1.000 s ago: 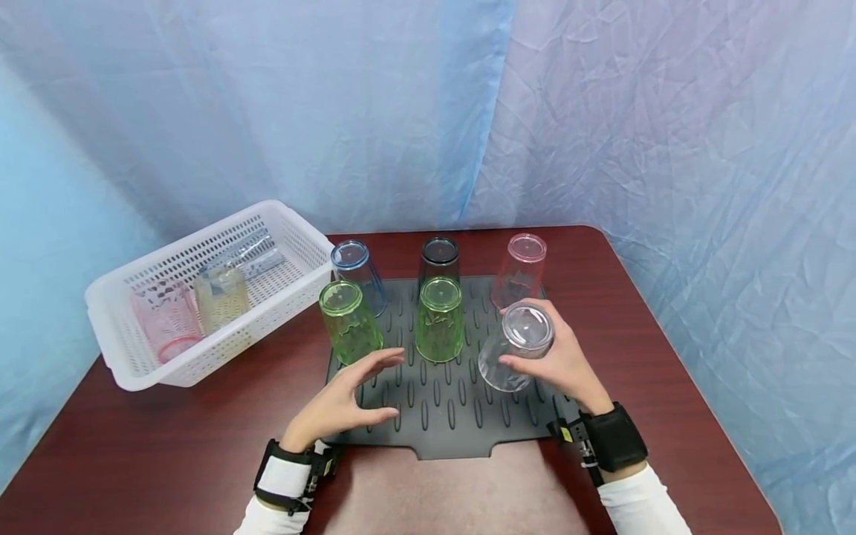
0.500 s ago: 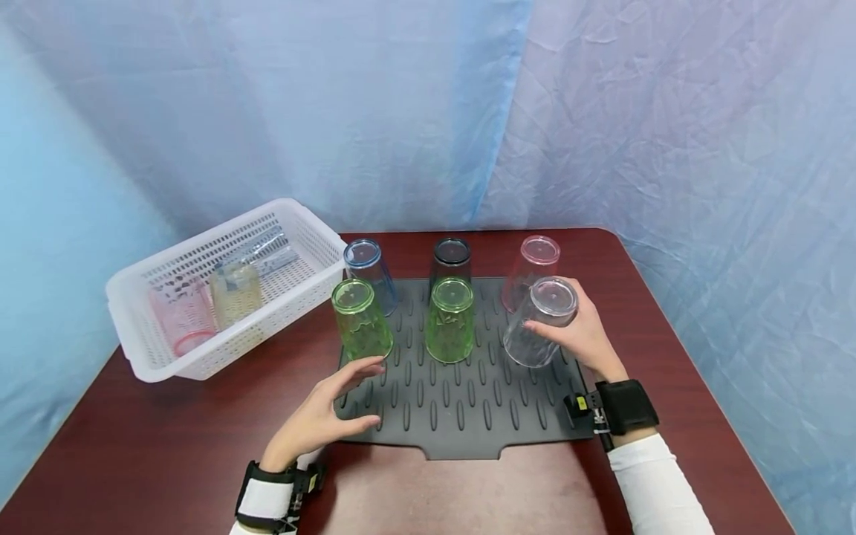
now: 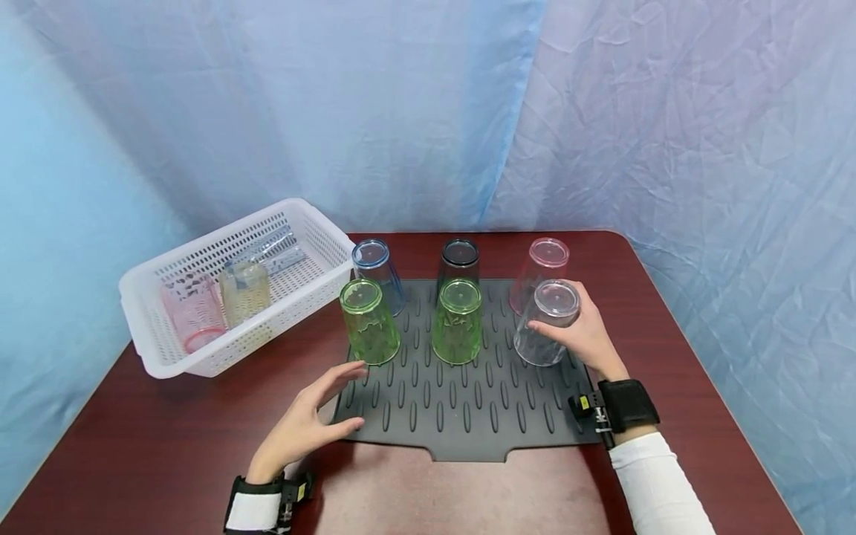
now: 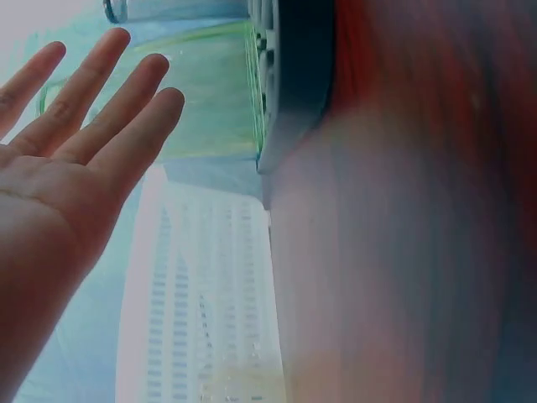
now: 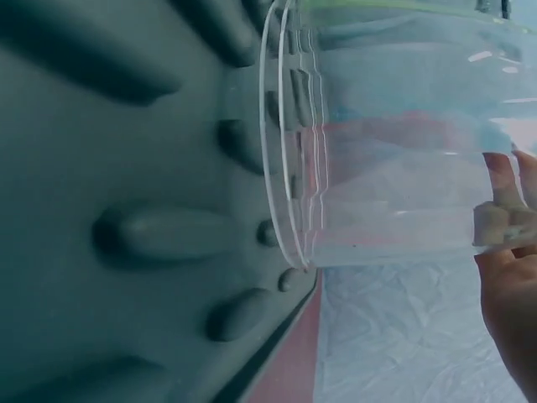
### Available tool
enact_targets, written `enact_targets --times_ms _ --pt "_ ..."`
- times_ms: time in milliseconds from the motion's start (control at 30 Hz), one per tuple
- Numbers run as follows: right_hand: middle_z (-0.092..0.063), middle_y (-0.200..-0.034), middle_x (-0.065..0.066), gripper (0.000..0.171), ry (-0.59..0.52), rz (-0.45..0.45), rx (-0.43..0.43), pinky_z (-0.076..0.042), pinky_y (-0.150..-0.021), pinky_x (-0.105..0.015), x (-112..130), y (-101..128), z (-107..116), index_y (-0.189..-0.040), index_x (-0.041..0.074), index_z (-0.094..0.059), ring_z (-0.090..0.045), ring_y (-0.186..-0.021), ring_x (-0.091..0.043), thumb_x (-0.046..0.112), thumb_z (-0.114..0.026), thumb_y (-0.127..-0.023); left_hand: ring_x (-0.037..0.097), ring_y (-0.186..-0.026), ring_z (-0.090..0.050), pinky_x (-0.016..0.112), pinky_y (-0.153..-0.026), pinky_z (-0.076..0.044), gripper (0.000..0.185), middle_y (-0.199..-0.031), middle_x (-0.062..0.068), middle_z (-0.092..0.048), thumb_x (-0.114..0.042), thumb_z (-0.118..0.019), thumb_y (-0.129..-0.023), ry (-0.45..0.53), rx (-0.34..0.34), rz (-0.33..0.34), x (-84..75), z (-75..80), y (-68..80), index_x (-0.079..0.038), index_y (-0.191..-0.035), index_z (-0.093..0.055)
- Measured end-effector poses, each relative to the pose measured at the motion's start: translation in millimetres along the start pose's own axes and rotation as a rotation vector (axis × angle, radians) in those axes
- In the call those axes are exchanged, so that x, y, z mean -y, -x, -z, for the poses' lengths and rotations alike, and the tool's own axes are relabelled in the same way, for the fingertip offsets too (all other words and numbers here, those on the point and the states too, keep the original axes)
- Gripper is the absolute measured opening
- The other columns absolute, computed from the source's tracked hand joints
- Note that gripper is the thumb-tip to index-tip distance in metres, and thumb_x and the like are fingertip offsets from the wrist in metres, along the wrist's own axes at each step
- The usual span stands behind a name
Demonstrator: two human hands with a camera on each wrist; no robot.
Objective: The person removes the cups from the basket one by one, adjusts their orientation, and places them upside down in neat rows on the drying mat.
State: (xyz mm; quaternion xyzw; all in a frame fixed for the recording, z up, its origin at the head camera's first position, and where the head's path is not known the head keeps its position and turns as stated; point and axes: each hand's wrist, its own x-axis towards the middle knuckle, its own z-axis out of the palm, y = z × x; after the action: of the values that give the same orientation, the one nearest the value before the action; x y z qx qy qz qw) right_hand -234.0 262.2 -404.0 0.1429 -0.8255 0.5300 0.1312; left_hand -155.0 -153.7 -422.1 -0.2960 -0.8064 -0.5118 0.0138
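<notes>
My right hand [image 3: 591, 338] grips a clear drinking glass [image 3: 538, 338] near its base, thumb on one side and fingers behind. Upside down, that glass has its rim [image 5: 289, 134] right at the grey ridged drying mat [image 3: 428, 405], on the mat's right side. Level with it along the mat stand two upturned green glasses [image 3: 458, 331], one in the middle and one at the left. My left hand [image 3: 304, 420] is held with fingers spread at the mat's left front corner, holding nothing. Its open palm [image 4: 42, 210] shows in the left wrist view.
Behind, a blue glass [image 3: 381, 282], a black-tinted glass [image 3: 459, 256] and a pink glass [image 3: 545, 267] stand upside down in a row. At the left, a white perforated basket [image 3: 157, 364] holds a pink glass [image 3: 194, 312], a yellowish glass [image 3: 244, 293] and a clear bluish one [image 3: 270, 249].
My right hand has carried the clear glass back and right, bringing it upright in front of the pink glass. The left hand has drawn back left, away from the green glass.
</notes>
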Motion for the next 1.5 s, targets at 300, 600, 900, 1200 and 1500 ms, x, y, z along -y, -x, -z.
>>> enact_targets --times_ms 300,600,900,1200,1500 --pt "-0.051 -0.121 -0.012 0.073 -0.038 -0.040 -0.044 -0.043 -0.085 -0.022 -4.9 1.1 -2.2 -0.135 -0.005 -0.039 -0.050 -0.105 -0.004 -0.004 -0.079 -0.073 0.029 -0.119 -0.053 0.021 -0.102 -0.037 0.063 -0.130 0.013 -0.056 0.005 -0.078 -0.076 -0.156 -0.117 -0.020 37.7 6.0 11.5 -0.002 -0.134 -0.052" --pt "-0.045 -0.127 -0.011 0.081 -0.115 -0.050 -0.042 -0.043 -0.084 -0.018 -8.1 2.6 -3.9 -0.141 -0.003 -0.028 -0.047 -0.109 -0.006 -0.007 -0.076 -0.075 0.027 -0.110 -0.058 0.010 -0.095 -0.033 0.056 -0.119 0.010 -0.062 0.004 -0.079 -0.074 -0.366 -0.200 -0.035 46.6 16.4 17.7 -0.003 -0.126 -0.059" --pt "-0.042 -0.132 -0.011 0.085 -0.136 -0.019 -0.075 -0.044 -0.083 -0.019 -6.6 4.3 -2.8 -0.144 -0.002 -0.028 -0.047 -0.111 -0.008 -0.009 -0.077 -0.074 0.029 -0.106 -0.059 0.010 -0.093 -0.033 0.056 -0.115 0.012 -0.063 0.008 -0.078 -0.070 -0.462 -0.228 -0.066 55.9 30.1 20.2 -0.001 -0.123 -0.060" --pt "-0.037 -0.137 -0.026 0.083 -0.088 0.174 -0.149 -0.027 -0.111 -0.036 13.8 11.9 11.3 -0.141 -0.007 -0.034 -0.036 -0.132 -0.027 -0.021 -0.073 -0.069 0.032 -0.103 -0.059 0.019 -0.088 -0.039 0.053 -0.113 0.016 -0.063 0.006 -0.077 -0.071 -0.517 -0.201 -0.048 61.5 49.9 17.9 0.002 -0.121 -0.060" --pt "-0.048 -0.122 -0.033 0.069 -0.013 0.315 -0.201 -0.036 -0.105 -0.033 38.3 42.7 13.4 -0.129 -0.017 -0.044 -0.050 -0.121 -0.025 -0.031 -0.067 -0.065 0.036 -0.106 -0.057 0.038 -0.087 -0.042 0.050 -0.114 0.018 -0.062 0.004 -0.076 -0.075 -0.540 -0.175 0.000 58.0 76.9 11.5 0.001 -0.122 -0.059"
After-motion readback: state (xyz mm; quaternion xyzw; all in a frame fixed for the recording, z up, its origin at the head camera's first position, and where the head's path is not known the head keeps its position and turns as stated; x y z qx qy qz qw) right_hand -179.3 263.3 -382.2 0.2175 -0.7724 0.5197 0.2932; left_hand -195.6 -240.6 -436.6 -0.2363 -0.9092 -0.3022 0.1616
